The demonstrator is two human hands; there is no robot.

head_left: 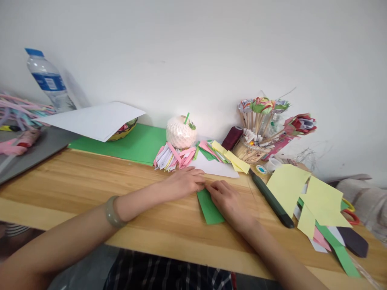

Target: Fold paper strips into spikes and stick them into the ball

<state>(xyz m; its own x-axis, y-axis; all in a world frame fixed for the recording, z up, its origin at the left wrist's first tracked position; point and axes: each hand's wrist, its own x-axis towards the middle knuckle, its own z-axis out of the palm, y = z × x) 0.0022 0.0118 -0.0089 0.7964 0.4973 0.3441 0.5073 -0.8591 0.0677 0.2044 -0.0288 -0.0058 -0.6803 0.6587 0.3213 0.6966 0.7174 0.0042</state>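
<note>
A small green paper strip [209, 208] lies on the wooden table [90, 185] in front of me. My left hand [183, 182] rests at its upper end, fingers curled and pressed down on the paper. My right hand [226, 198] lies flat over the strip's right side, fingers together, pressing it. A grey-green bangle [113, 212] sits on my left wrist. Just beyond the hands lie folded pink and white paper pieces [173, 157] and a fan of green, pink and yellow strips [219, 153].
A dark green utility knife [271, 199] lies right of my hands, beside yellow paper sheets [305, 193]. Behind stand a white netted ball [180, 131], a basket of paper flowers [260, 129], a maroon thread spool [232, 137], a green sheet [133, 145], a white sheet [93, 119] and a water bottle [48, 80].
</note>
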